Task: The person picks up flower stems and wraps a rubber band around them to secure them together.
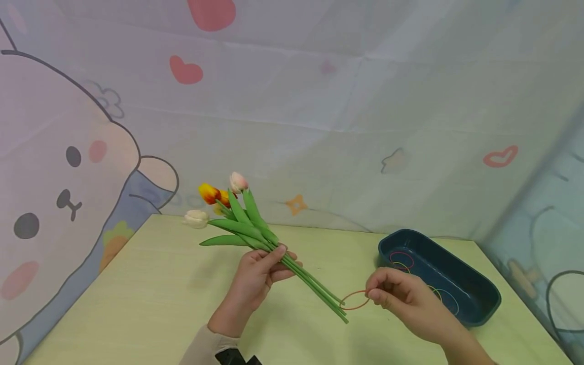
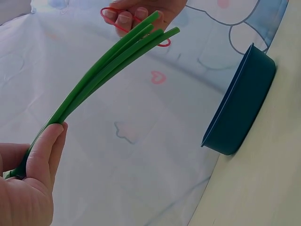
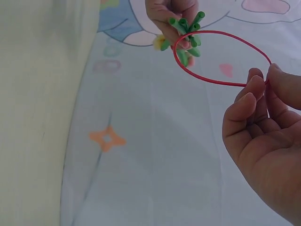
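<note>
My left hand (image 1: 261, 276) grips a bunch of artificial tulips (image 1: 255, 228) by the stems, held above the table. White, pink and orange-yellow blooms point to the upper left, and the bare green stem ends (image 2: 136, 42) slant down toward my right hand (image 1: 406, 299). Between the thumb and fingers of that right hand is pinched a red rubber band (image 3: 221, 32), hanging as an open loop. In the head view the loop overlaps the tips of the stems. From the right wrist view, the stem ends show behind the loop's far side.
A dark blue tray (image 1: 483, 294) stands on the right of the table (image 1: 164, 304), partly behind my right hand, with several coloured rubber bands inside, among them a red one (image 1: 401, 252). A printed cloth backdrop (image 1: 319, 126) hangs behind the table's far edge.
</note>
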### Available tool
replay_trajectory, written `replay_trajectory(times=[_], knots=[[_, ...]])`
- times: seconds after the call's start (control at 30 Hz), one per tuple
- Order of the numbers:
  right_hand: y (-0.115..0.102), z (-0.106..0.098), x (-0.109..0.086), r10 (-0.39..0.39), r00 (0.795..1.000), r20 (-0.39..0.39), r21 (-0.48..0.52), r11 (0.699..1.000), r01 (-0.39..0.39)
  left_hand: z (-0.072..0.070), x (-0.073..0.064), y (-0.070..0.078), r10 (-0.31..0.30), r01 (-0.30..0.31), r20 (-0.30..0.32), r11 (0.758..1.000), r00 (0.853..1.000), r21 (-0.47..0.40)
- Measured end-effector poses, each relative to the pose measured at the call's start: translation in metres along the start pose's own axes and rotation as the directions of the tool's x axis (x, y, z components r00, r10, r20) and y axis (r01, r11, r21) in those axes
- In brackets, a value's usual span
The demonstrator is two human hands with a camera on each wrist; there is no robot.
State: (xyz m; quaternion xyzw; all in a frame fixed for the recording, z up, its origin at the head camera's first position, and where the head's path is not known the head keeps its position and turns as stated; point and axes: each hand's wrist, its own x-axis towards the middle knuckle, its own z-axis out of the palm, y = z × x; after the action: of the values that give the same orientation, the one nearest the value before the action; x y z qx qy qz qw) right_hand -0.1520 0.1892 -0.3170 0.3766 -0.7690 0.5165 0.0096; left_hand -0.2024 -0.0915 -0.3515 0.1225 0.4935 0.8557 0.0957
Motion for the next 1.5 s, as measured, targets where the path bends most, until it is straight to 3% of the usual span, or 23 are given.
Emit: replay_trajectory(times=[0.2,0.3,0.53,1.03,1.27,1.5], knots=[[0.002,0.004,0.006,-0.02,1.0,0.018,0.016,1.0,0.019,0.002,-0.001,0.0,-0.016,0.016,0.008,1.0,1.0,-0.007],[0.003,0.006,0.01,-0.006,1.0,0.022,0.03,1.0,0.006,0.004,-0.002,-0.001,-0.013,0.014,0.035,1.0,0.999,-0.008],[0.01,0.014,0.022,-0.058,0.998,0.032,0.045,0.997,0.056,0.006,-0.004,-0.006,-0.025,0.023,0.092,0.999,0.995,0.027],[0.014,0.029,0.048,0.01,0.997,0.081,0.015,1.0,-0.012,0.017,-0.006,-0.02,-0.095,0.082,0.177,0.994,0.98,0.078],[0.017,0.035,0.055,0.013,0.995,0.1,0.031,0.999,-0.016,0.021,-0.008,-0.027,-0.072,0.057,0.247,0.996,0.966,0.068],[0.013,0.036,0.06,0.09,0.99,0.105,0.0,0.996,-0.091,0.025,-0.01,-0.031,-0.114,0.092,0.217,0.99,0.969,0.11]])
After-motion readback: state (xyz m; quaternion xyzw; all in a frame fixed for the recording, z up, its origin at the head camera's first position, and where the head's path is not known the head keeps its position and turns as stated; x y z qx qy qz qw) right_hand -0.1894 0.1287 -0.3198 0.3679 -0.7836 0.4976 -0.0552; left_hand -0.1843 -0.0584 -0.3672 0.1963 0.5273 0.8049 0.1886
